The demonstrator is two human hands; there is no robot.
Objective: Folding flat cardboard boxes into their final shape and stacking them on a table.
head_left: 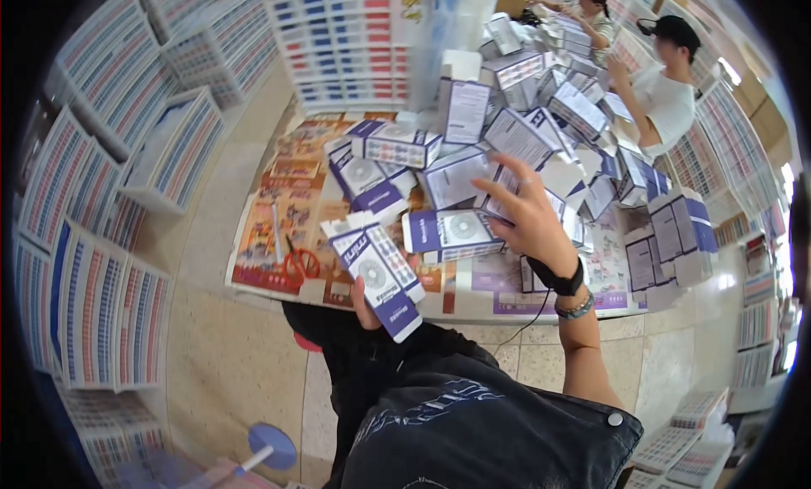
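Scissors (296,267) lie left of heaped boxes (456,182)

- A purple-and-white carton (374,274) is held in the left hand (364,306).
- The right hand (536,220) is spread over piled cartons (517,138).
- Red-handled scissors (301,263) are laid on the table (296,175).

The bench (464,296) is carrying printed sheets (308,172), orange toward the left edge and purple along the near edge. Red-handled scissors (297,267) are lying by the near-left corner, a slim pale tool (276,229) beside them. White-and-purple cartons (516,138) are lying heaped from the middle toward the far and right edges.
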